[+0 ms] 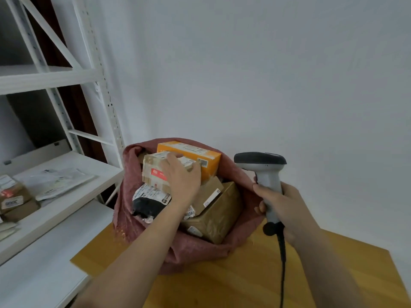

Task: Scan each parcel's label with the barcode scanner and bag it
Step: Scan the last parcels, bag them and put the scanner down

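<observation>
Wooden table (244,281) carries a dusty-pink bag (193,250) stuffed with parcels. Left hand (181,176) reaches into it, fingers curled over a small taped carton (153,172) beside an orange box (191,152). Right hand (282,207), just right of the bag, grips a grey barcode scanner (265,172) upright.

I am standing over a yellow wooden table (244,283), and a dusty-red sack (200,252) is sitting directly on it toward ten o'clock, near the far edge. At nine o'clock a white shelf (66,196) is carrying a few flat grey mailers (60,181), with taped brown boxes (15,198) lying beside them toward its near end.
</observation>
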`<state>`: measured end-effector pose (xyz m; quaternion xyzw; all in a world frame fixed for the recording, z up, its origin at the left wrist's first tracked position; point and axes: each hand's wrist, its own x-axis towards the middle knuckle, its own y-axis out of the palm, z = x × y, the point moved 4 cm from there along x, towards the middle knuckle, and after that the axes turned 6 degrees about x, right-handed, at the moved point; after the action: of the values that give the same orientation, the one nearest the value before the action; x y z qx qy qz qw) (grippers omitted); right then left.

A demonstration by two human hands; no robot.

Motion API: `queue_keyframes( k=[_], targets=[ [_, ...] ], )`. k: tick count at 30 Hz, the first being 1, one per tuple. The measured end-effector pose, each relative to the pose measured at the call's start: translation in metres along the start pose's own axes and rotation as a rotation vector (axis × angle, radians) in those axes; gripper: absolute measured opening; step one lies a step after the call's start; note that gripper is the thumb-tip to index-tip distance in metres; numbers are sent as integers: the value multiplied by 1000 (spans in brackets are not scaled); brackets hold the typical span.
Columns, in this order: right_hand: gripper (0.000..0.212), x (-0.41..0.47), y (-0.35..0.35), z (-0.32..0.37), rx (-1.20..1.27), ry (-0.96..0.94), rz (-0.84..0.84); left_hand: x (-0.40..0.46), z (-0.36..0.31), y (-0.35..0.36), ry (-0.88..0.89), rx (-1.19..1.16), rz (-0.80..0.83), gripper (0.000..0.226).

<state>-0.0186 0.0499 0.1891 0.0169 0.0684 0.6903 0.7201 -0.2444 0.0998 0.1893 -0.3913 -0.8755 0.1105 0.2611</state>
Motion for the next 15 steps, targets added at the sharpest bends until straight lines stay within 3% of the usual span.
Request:
queue_keyframes(
  k=[3,8,15],
  targets=[
    [26,-7,-28,-4,-49,-8,-21,-22,-31,22,137,-97,37,23],
    [18,-25,-87,-18,13,50,-113,-83,-75,69,311,-175,208,20],
    [19,-42,-182,-43,7,153,-174,-170,-79,147,236,-64,490,16]
  ],
)
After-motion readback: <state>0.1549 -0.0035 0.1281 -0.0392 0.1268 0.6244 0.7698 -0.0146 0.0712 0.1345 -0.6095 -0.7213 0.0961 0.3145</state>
